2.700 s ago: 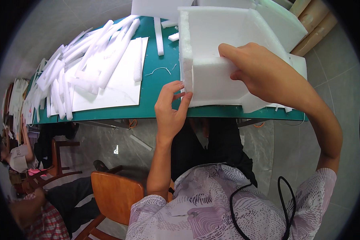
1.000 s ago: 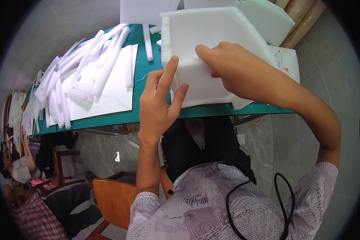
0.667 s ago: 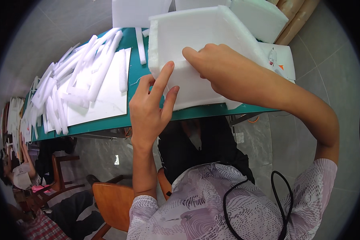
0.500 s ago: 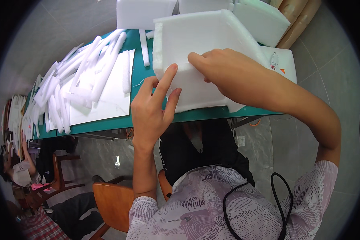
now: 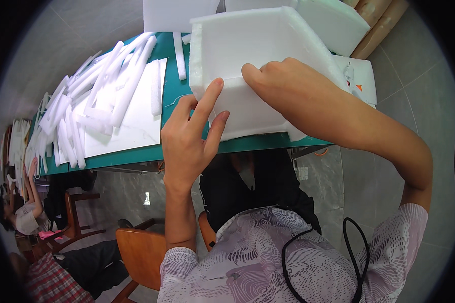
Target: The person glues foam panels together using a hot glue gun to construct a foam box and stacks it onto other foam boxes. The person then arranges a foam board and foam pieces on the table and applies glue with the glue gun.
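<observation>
A large white foam box (image 5: 253,50) stands on the green table (image 5: 168,55) in front of me. My right hand (image 5: 283,83) lies across its near wall and grips the rim. My left hand (image 5: 189,136) is at the box's near left corner, fingers spread and fingertips touching the foam wall. Neither hand holds anything else.
Several long white foam strips (image 5: 96,96) lie on a flat white sheet (image 5: 131,126) at the left of the table. More foam blocks (image 5: 333,22) stand behind the box. Wooden chairs (image 5: 141,252) and other seated people (image 5: 20,217) are at lower left.
The foam box has shifted a little across the table under my right hand. My left hand rose from the table edge to the box's near left corner, fingers spread against it.
</observation>
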Tool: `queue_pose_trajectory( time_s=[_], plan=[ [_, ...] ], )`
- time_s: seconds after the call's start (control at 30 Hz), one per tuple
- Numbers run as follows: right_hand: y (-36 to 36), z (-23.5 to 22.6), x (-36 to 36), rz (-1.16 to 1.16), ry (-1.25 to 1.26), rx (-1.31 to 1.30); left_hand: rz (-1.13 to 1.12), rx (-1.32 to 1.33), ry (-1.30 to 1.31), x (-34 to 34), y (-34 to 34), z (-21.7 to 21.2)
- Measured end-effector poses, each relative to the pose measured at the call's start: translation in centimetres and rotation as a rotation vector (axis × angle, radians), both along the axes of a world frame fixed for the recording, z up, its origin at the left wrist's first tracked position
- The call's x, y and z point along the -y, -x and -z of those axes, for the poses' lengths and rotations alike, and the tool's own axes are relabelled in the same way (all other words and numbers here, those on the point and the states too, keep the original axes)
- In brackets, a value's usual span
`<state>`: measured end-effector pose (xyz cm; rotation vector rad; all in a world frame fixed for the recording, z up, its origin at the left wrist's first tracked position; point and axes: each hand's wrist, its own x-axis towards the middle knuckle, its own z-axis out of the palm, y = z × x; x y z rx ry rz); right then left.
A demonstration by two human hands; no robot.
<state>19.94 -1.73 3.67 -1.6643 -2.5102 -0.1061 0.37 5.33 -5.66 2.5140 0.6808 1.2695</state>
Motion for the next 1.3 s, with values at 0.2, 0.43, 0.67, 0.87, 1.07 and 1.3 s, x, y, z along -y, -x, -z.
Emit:
queue_pose_trajectory(
  time_s=[0.2,0.43,0.67,0.87,1.07,1.3],
  plan=[
    [-0.2,0.4,0.2,-0.038,-0.057,-0.005,-0.009,-0.017,0.01,0.0,0.0,0.1],
    [-0.3,0.1,-0.2,-0.003,0.038,-0.001,-0.079,-0.056,0.018,0.4,-0.8,1.9],
    [-0.4,0.3,-0.3,0.024,0.046,0.013,-0.085,0.041,0.027,0.6,-1.0,2.4],
    [-0.6,0.5,-0.6,0.011,0.059,-0.001,-0.084,0.026,0.046,0.6,-1.0,2.2],
    [-0.4,0.1,-0.6,0.018,0.062,0.007,-0.07,-0.025,0.002,0.3,-1.0,2.0],
    [-1.0,-0.6,-0.4,0.005,0.096,-0.045,-0.074,-0.03,0.01,0.1,-0.8,2.0]
  ],
)
